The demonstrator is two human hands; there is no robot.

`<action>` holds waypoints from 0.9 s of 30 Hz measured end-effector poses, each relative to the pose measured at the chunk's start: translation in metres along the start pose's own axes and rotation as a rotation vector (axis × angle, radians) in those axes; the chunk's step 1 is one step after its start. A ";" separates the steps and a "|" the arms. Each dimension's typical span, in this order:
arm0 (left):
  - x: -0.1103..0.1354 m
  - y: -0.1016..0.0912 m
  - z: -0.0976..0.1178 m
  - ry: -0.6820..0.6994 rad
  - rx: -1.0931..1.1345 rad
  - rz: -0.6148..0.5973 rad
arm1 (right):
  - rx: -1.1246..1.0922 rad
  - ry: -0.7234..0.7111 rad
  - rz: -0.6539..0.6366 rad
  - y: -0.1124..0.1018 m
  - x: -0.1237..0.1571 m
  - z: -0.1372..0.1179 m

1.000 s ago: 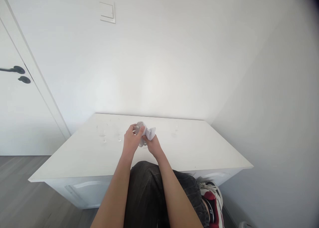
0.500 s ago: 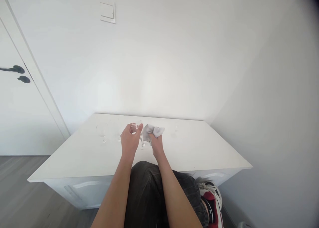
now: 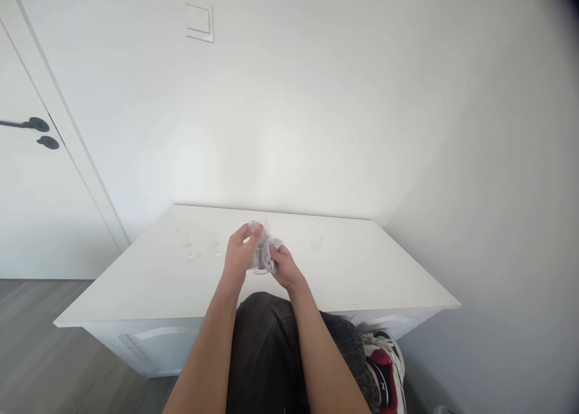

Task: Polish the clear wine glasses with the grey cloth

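Observation:
My left hand (image 3: 240,249) is closed round the bowl of a clear stemmed glass (image 3: 260,226), which I hold upright above the white cabinet top. My right hand (image 3: 286,266) grips a light grey-white cloth (image 3: 268,255) and presses it against the glass around its stem. Part of the stem is hidden by the cloth and fingers, while the round foot shows just below. Both hands are close together over the middle of the cabinet.
Clear glasses (image 3: 190,245) stand on the left of the white cabinet top (image 3: 149,281), hard to make out. Another faint clear glass (image 3: 321,232) is at the right. Behind rises a white wall (image 3: 289,100); a door handle (image 3: 36,124) is far left. My knee (image 3: 266,329) meets the front edge.
My right hand has brought the cloth down and left onto the stem of the glass. The glass has turned more upright in my left hand, which has shifted slightly right.

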State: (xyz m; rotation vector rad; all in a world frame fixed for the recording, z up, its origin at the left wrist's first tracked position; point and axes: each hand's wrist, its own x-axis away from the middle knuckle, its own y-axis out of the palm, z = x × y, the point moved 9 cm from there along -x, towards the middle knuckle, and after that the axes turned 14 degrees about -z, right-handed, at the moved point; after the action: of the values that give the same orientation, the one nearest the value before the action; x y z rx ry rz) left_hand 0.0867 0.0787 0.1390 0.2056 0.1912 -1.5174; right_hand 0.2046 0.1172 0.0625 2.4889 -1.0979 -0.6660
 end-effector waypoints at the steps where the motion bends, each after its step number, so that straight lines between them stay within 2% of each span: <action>1: -0.001 0.002 0.001 0.006 -0.017 -0.028 | 0.006 0.005 -0.037 0.001 0.000 0.001; 4: -0.004 0.006 0.002 0.024 -0.129 -0.090 | 0.051 0.032 -0.147 0.011 0.000 0.003; 6: -0.006 0.004 -0.002 0.025 -0.181 -0.074 | 0.160 0.017 -0.155 0.015 0.000 -0.001; 8: -0.007 -0.003 -0.010 0.008 -0.160 -0.012 | 0.388 -0.014 -0.072 0.014 -0.001 -0.009; 10: -0.006 -0.011 -0.018 -0.026 -0.118 0.067 | 0.700 -0.011 0.063 0.011 0.000 -0.018; 12: -0.005 -0.015 -0.022 -0.056 -0.101 0.092 | 0.963 0.032 0.201 0.007 0.003 -0.025; 13: -0.005 -0.014 -0.023 -0.070 -0.103 0.084 | 1.026 0.051 0.249 0.006 0.004 -0.027; 14: -0.005 -0.013 -0.022 -0.081 -0.112 0.066 | 1.026 0.054 0.271 0.005 0.005 -0.028; 16: -0.004 -0.009 -0.019 -0.105 -0.129 0.023 | 0.843 0.049 0.219 0.005 0.005 -0.024; 20: -0.001 0.002 -0.012 -0.118 -0.026 -0.059 | 0.210 0.100 -0.092 0.020 0.003 -0.002; 22: -0.001 0.011 -0.012 -0.116 0.067 -0.126 | 0.022 0.134 -0.211 0.028 0.006 0.004; 24: -0.002 0.017 -0.015 -0.115 0.138 -0.174 | 0.018 0.125 -0.217 0.027 0.006 0.005; 27: -0.005 0.012 -0.020 -0.112 0.123 -0.131 | 0.370 0.000 0.028 0.008 0.004 -0.009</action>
State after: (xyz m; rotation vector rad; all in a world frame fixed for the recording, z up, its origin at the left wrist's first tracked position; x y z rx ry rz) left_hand 0.0987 0.0887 0.1213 0.2081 0.0221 -1.6675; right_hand 0.2069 0.1098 0.0728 2.7700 -1.3593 -0.4906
